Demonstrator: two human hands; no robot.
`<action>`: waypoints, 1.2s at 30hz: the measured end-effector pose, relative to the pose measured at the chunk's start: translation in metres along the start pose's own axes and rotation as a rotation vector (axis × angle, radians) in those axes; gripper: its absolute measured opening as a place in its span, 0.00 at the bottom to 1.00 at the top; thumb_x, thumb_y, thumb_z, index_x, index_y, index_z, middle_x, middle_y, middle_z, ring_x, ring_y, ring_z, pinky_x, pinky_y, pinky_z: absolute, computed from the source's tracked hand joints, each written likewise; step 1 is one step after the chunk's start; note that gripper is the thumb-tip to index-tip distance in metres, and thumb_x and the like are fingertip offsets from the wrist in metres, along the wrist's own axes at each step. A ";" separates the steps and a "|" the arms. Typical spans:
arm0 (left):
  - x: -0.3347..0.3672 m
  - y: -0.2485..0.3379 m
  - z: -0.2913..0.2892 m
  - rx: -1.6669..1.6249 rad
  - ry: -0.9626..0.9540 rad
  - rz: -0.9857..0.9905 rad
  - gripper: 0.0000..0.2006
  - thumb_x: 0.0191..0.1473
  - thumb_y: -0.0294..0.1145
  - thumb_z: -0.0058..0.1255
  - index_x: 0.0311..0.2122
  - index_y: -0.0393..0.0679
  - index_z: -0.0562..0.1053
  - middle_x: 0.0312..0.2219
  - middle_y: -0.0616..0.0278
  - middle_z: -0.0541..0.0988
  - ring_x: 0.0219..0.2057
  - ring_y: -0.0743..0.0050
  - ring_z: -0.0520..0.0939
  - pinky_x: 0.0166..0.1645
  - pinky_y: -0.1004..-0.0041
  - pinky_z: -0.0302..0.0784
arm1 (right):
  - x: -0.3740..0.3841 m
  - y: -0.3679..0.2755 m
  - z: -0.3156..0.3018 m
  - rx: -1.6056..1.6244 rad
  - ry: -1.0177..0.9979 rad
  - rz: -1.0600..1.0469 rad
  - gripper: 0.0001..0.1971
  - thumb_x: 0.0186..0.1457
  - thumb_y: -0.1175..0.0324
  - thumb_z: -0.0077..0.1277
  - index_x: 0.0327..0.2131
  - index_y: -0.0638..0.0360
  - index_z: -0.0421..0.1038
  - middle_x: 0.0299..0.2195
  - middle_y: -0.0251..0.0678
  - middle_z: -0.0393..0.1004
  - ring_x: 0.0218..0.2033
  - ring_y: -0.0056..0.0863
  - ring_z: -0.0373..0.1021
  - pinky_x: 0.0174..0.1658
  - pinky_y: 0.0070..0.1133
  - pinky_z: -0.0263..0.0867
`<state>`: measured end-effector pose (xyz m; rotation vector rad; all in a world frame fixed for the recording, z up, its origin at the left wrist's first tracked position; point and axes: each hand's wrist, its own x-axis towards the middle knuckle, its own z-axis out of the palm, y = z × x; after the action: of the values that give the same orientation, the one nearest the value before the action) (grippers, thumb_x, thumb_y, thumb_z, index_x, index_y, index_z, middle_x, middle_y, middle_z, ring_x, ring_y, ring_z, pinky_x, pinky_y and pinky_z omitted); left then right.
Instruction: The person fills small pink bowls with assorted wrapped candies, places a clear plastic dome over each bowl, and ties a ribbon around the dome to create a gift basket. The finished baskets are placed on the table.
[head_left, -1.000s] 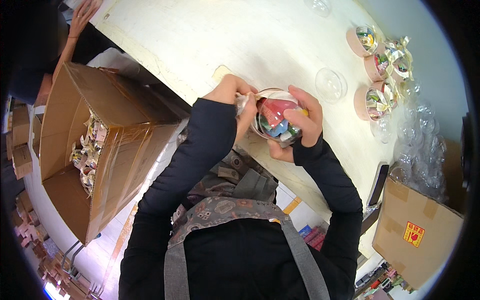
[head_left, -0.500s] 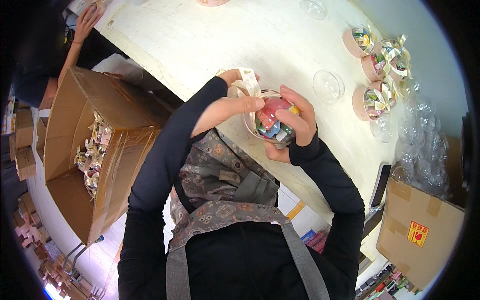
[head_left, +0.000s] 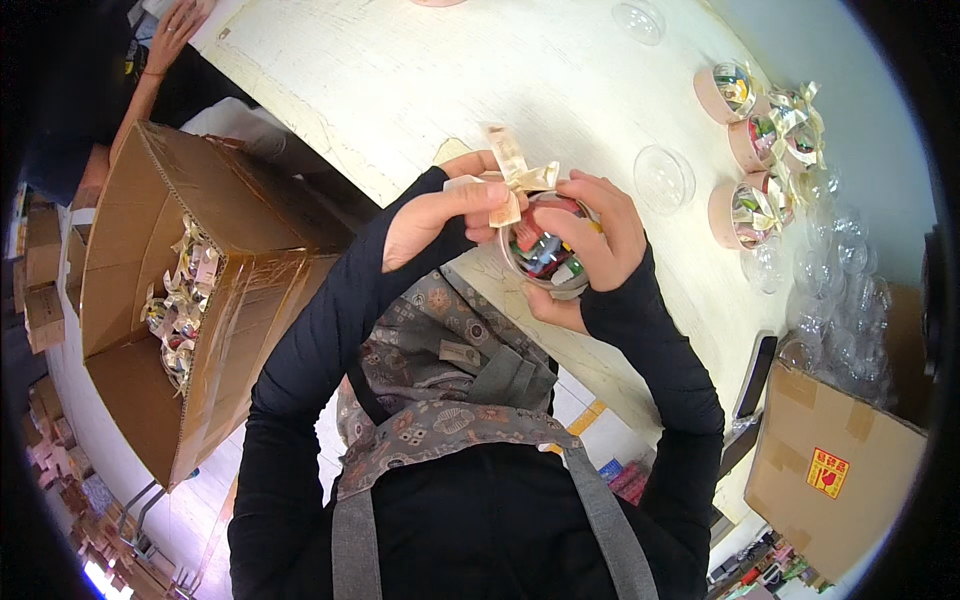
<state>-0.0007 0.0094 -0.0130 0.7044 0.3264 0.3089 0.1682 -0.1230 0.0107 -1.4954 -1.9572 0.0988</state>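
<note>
A small round gift box (head_left: 545, 258) with a clear domed lid and colourful wrapped pieces inside is held above the table's near edge. My right hand (head_left: 612, 235) is closed around its right side, thumb below and fingers over the top. A cream ribbon bow (head_left: 517, 178) stands at the box's upper left rim. My left hand (head_left: 440, 212) pinches the bow between thumb and fingers, and its other fingers lie partly hidden behind the ribbon. A loose clear dome lid (head_left: 664, 180) lies on the white table (head_left: 400, 70) beyond my right hand.
Several finished pink boxes with bows (head_left: 736, 213) stand at the right, beside stacked clear domes (head_left: 840, 290). An open carton (head_left: 215, 330) of similar boxes stands at my left. A closed carton (head_left: 835, 460) is at the lower right. Another person's hand (head_left: 175, 35) rests at the far left.
The ribbon, earlier under my left thumb, now shows as a spread bow between my fingers. My left hand has shifted slightly left off the lid.
</note>
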 end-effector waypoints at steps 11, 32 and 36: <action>-0.022 -0.009 0.009 0.393 0.070 0.115 0.23 0.43 0.31 0.60 0.46 0.48 0.65 0.36 0.65 0.73 0.35 0.77 0.73 0.42 0.77 0.69 | 0.002 0.012 0.010 0.126 0.017 0.115 0.37 0.30 0.60 0.67 0.47 0.52 0.62 0.44 0.45 0.60 0.42 0.39 0.66 0.41 0.28 0.68; -0.017 -0.007 0.011 1.113 0.276 0.387 0.41 0.34 0.29 0.67 0.55 0.44 0.56 0.38 0.59 0.74 0.36 0.76 0.76 0.39 0.78 0.74 | -0.002 0.019 0.017 -0.114 -0.008 0.073 0.40 0.39 0.48 0.60 0.55 0.49 0.55 0.53 0.49 0.55 0.48 0.46 0.60 0.47 0.36 0.60; 0.000 -0.007 0.014 1.000 0.036 0.502 0.47 0.34 0.37 0.67 0.59 0.42 0.52 0.52 0.52 0.63 0.51 0.66 0.66 0.55 0.67 0.63 | -0.003 0.017 0.011 -0.006 -0.027 0.076 0.42 0.42 0.51 0.58 0.58 0.53 0.49 0.58 0.54 0.47 0.54 0.49 0.57 0.53 0.38 0.56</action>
<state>0.0057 -0.0040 -0.0078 1.7771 0.3276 0.6455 0.1765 -0.1163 -0.0067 -1.5798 -1.9239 0.1476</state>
